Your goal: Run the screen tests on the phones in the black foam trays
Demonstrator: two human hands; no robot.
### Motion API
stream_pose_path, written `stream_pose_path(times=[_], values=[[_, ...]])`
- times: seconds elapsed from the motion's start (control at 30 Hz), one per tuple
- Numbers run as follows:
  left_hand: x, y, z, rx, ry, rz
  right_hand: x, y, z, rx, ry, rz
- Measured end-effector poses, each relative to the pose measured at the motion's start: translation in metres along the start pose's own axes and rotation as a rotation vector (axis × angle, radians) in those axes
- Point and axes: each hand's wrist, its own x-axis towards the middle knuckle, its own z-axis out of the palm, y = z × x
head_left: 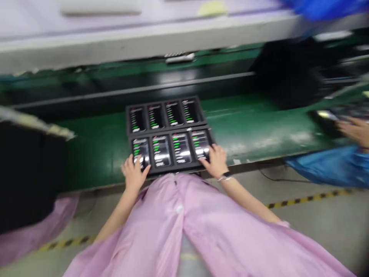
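A black tray [169, 126] lies on the green conveyor belt [248, 127], holding several phones with lit screens that show green and red lines. My left hand [133, 173] rests on the tray's near left corner, fingers over the nearest left phone [141, 150]. My right hand [215, 161] lies on the near right corner, fingers spread flat over the right phone [201, 144]. A dark band sits on my right wrist. My pink smock [184, 227] fills the lower middle. The picture is smeared by motion.
Another person's hand [356, 130] and blue sleeve [331, 165] reach in at the right by a dark object. A black block [25, 173] stands at the left. A white shelf [144, 34] runs behind the belt. Yellow-black floor tape [305, 199] lies below.
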Motion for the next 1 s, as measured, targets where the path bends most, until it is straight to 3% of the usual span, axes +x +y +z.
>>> stream_pose_path(times=[0.1,0.2,0.47,0.77,0.87,1.0], values=[[-0.001,-0.016,0.013,-0.032,-0.031,-0.067,0.002,0.025,0.025,0.019,0.105,-0.027],[-0.008,-0.023,0.025,-0.098,-0.038,-0.085,-0.005,0.035,0.036,0.045,0.107,-0.051],[-0.010,-0.025,0.030,-0.171,-0.034,-0.104,0.001,0.012,0.023,0.003,0.045,-0.064],[-0.004,-0.014,0.015,-0.056,-0.090,-0.159,0.017,0.010,0.026,0.009,0.021,-0.072],[0.003,-0.003,0.011,-0.031,-0.085,-0.083,0.019,0.007,0.026,0.007,-0.004,-0.064],[0.017,0.016,0.014,-0.057,-0.088,0.121,0.019,0.002,0.025,-0.001,-0.026,-0.033]])
